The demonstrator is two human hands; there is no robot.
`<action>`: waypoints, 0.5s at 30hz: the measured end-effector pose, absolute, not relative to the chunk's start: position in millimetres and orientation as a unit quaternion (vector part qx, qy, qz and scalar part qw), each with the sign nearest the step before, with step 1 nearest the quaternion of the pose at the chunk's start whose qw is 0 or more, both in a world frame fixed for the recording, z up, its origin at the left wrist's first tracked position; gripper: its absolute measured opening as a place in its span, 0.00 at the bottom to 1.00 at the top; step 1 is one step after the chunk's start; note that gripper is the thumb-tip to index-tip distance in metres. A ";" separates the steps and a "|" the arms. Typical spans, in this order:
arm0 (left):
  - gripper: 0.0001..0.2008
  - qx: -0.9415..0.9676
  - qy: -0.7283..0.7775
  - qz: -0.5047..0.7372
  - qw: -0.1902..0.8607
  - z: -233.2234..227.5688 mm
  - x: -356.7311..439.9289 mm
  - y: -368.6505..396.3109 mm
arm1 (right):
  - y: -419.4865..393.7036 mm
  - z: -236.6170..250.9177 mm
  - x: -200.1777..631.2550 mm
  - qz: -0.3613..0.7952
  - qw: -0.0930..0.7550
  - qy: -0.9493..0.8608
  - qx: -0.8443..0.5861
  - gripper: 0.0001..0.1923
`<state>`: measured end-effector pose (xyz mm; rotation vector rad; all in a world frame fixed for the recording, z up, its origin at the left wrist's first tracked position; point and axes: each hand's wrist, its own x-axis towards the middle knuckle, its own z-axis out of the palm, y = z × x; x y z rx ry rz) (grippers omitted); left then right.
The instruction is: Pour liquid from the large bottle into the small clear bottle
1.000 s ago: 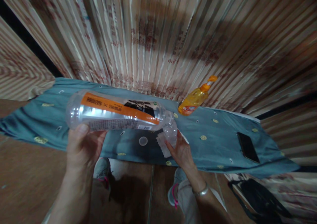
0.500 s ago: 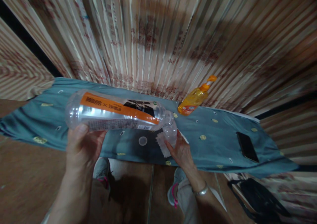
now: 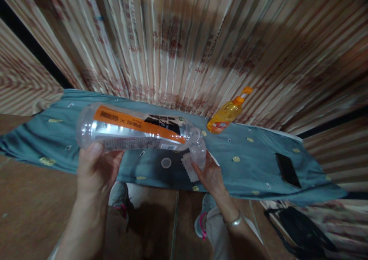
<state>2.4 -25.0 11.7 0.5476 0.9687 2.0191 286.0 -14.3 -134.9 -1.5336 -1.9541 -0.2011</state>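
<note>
The left hand [image 3: 96, 168] grips a big bottle [image 3: 135, 129] tipped sideways at frame centre, pouring (mouth to mouth) into a small bottle [image 3: 198, 152] the right hand [image 3: 211, 175] grips; next, a steady tilt.

A big bottle [image 3: 135, 131] lies tipped sideways above the cloth [image 3: 258, 156], its mouth meeting a small bottle [image 3: 198, 152] on its right. A cap [image 3: 166, 162] lies on the cloth below them. A dispenser [image 3: 227, 114] stands behind, and a phone [image 3: 287, 170] lies far right.
</note>
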 end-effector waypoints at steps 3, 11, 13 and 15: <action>0.33 0.227 0.381 0.799 0.407 11.3 1.2 -25.4 | -14.4 -135.5 286.3 -0.074 0.320 -0.743 -0.583 0.39; 0.34 0.259 0.375 0.794 0.401 10.3 1.0 -25.6 | -14.9 -134.4 287.2 -0.049 0.311 -0.742 -0.592 0.39; 0.35 0.255 0.369 0.799 0.399 11.0 1.7 -25.4 | -15.0 -133.6 287.5 -0.049 0.312 -0.743 -0.590 0.39; 0.35 0.246 0.368 0.803 0.398 12.0 2.3 -25.1 | -15.1 -133.0 287.5 -0.047 0.311 -0.744 -0.590 0.40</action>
